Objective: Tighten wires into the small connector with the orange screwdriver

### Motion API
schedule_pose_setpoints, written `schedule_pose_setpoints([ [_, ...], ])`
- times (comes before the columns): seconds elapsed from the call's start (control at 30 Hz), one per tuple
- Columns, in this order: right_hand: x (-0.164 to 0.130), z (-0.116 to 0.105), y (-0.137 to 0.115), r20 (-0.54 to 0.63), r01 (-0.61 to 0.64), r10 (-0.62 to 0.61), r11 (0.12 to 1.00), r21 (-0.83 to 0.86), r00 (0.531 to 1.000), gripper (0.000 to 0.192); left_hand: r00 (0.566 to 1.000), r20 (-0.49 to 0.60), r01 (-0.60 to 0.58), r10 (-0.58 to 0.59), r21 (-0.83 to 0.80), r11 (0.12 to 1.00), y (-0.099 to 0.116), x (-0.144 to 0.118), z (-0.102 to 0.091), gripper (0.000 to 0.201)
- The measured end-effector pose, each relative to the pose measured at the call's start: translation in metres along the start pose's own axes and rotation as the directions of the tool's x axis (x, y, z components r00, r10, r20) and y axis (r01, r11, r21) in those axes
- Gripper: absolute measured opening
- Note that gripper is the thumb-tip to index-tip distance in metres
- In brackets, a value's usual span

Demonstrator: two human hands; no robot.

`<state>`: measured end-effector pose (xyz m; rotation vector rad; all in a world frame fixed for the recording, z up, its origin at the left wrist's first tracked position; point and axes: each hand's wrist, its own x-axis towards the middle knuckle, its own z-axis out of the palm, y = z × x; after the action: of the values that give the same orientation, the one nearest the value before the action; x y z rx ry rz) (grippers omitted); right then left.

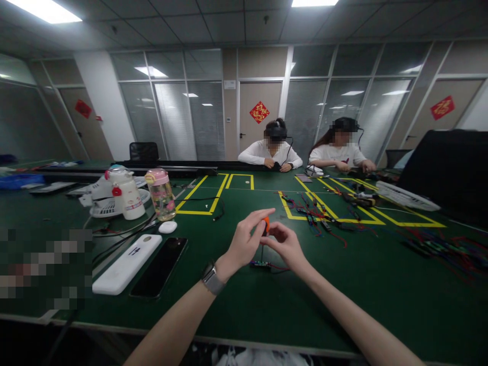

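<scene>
While both hands meet above the middle of the green table (236,305), the left hand (244,244) and right hand (285,244) pinch the orange-handled screwdriver (266,227) between them — fingertips closed on its handle, shaft pointing straight down. Its tip touches a small circuit board (260,264) lying on the table just below the fingers. A black phone (160,267) and white power bank (127,264) lie toward the left edge — well apart.
</scene>
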<state>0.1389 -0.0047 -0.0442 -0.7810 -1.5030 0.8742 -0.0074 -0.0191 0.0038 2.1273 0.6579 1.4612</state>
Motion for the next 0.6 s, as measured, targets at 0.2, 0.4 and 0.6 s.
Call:
schedule_pose_setpoints([
  [0.2,0.0009,-0.0059,-0.0034,0.101,-0.044,0.037,0.996,0.071,0.994,0.029,0.993,-0.111,0.036,-0.041,-0.045,0.998,-0.0024,0.0003,0.0024,0.017],
  [0.4,-0.0007,-0.0006,-0.0047,0.136,0.003,-0.007,1.0,0.027,0.991,0.032,0.986,-0.169,0.018,-0.009,0.051,0.999,-0.0061,-0.0002,0.0048,0.012],
  [0.6,-0.0004,-0.0023,-0.0028,0.131,0.005,0.001,0.999,-0.04,0.991,0.025,1.0,-0.027,0.001,0.0,0.025,1.0,0.0004,-0.0028,0.006,0.03],
])
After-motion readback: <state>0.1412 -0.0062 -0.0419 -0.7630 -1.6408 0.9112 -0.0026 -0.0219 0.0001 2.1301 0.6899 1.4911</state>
